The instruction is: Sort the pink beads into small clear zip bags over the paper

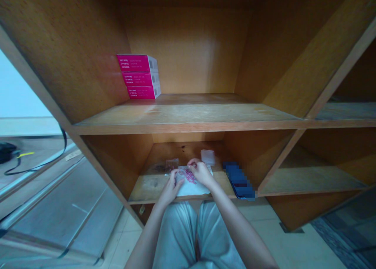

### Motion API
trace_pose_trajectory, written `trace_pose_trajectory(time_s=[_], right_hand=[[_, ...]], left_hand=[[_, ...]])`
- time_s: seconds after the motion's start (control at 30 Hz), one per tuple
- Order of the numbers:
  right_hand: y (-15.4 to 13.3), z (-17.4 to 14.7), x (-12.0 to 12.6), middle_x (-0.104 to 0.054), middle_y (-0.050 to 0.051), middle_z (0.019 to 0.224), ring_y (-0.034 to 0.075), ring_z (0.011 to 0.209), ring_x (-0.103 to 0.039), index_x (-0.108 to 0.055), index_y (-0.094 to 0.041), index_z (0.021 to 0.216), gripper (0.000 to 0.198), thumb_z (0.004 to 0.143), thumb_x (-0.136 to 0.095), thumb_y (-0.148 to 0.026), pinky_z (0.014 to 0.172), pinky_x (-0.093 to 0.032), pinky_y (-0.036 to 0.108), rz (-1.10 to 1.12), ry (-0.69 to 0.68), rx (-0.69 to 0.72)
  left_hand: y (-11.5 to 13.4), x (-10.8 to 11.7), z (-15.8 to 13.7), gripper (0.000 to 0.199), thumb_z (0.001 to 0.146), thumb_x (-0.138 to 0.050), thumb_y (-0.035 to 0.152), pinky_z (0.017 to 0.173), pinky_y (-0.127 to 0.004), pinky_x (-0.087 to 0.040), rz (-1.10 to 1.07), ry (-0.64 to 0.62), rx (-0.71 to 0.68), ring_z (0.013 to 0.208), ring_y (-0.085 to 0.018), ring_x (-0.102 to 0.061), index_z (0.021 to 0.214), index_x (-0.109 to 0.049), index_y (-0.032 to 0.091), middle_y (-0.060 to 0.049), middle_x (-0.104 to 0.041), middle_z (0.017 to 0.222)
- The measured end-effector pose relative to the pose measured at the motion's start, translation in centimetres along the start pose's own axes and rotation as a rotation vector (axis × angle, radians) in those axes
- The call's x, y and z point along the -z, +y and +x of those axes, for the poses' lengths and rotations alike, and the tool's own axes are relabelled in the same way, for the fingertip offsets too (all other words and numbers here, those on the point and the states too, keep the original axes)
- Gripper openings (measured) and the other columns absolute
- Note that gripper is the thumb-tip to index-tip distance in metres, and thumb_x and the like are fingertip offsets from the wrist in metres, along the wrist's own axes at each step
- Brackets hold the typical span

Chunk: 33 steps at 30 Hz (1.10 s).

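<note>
Small pink-red beads (190, 176) lie in a loose cluster on a white sheet (192, 189) on the lower shelf. My left hand (169, 187) rests at the sheet's left edge, thumb apart from the curved fingers, beside the beads. Above the beads, my right hand (202, 173) has its fingertips pinched together. A tiny reddish spot shows at those fingertips, too small to name. Just behind my left hand lies a small clear plastic bag (171, 164) with something dark reddish in it. A whitish small packet (208, 156) lies behind my right hand.
A blurred dark blue flat object (239, 180) lies at the right, reaching over the shelf's front edge. Three stacked pink boxes (141, 79) stand on the upper shelf (199, 110). Wooden side walls bound the compartment. Glass-like panels (85, 206) lean at the left.
</note>
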State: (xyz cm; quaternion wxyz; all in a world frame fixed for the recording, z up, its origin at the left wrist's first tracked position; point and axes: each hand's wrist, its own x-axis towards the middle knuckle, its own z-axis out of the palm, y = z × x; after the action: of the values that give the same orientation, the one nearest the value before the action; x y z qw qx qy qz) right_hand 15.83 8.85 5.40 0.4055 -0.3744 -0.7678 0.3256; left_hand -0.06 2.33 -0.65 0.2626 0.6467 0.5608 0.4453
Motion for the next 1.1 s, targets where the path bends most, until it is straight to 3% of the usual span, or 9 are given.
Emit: trace_pose_trajectory(time_s=[0.27, 0.4, 0.6, 0.8, 1.1], right_hand=[[-0.6, -0.1, -1.7, -0.063, 0.003, 0.079, 0.013, 0.073, -0.057, -0.06, -0.015, 0.078, 0.012, 0.079, -0.048, -0.016, 0.069, -0.042, 0.022, -0.019, -0.116, 0.047], [-0.5, -0.2, -2.0, -0.064, 0.004, 0.08, 0.013, 0.077, -0.057, -0.062, -0.015, 0.069, 0.022, 0.083, -0.045, -0.021, 0.072, -0.042, 0.023, -0.028, -0.162, 0.065], [0.6, -0.3, -1.1, -0.063, 0.007, 0.092, 0.014, 0.089, -0.057, -0.062, -0.015, 0.088, 0.024, 0.085, -0.038, -0.021, 0.08, -0.042, 0.025, 0.067, 0.044, 0.036], [4.2, -1.2, 0.6, -0.064, 0.008, 0.086, 0.016, 0.078, -0.059, -0.061, -0.012, 0.089, 0.021, 0.076, -0.044, -0.014, 0.072, -0.044, 0.026, -0.005, 0.195, -0.113], [6.4, -3.6, 1.2, -0.065, 0.009, 0.079, 0.017, 0.074, -0.059, -0.063, -0.012, 0.079, 0.02, 0.077, -0.043, -0.013, 0.068, -0.043, 0.025, -0.181, 0.091, -0.173]], left_hand=[[0.1, 0.0, 0.1, 0.039, 0.082, -0.044, 0.036, 0.091, -0.037, -0.036, -0.014, -0.018, 0.002, 0.107, -0.021, -0.049, 0.116, -0.033, 0.02, -0.011, -0.05, 0.115], [0.2, 0.0, 0.1, 0.039, 0.082, -0.044, 0.036, 0.092, -0.037, -0.036, -0.017, -0.011, 0.0, 0.107, -0.021, -0.049, 0.116, -0.032, 0.02, -0.011, -0.05, 0.116], [0.0, 0.0, 0.0, 0.038, 0.082, -0.044, 0.036, 0.091, -0.036, -0.035, -0.005, -0.004, 0.014, 0.106, -0.02, -0.049, 0.115, -0.034, 0.02, -0.01, -0.05, 0.115], [0.3, 0.1, -0.1, 0.038, 0.082, -0.044, 0.037, 0.09, -0.035, -0.036, -0.012, -0.005, 0.029, 0.104, -0.02, -0.05, 0.115, -0.034, 0.021, -0.009, -0.052, 0.112], [0.2, 0.1, 0.0, 0.04, 0.081, -0.046, 0.037, 0.091, -0.036, -0.035, -0.039, -0.008, 0.033, 0.103, -0.02, -0.051, 0.115, -0.036, 0.02, -0.01, -0.054, 0.111]])
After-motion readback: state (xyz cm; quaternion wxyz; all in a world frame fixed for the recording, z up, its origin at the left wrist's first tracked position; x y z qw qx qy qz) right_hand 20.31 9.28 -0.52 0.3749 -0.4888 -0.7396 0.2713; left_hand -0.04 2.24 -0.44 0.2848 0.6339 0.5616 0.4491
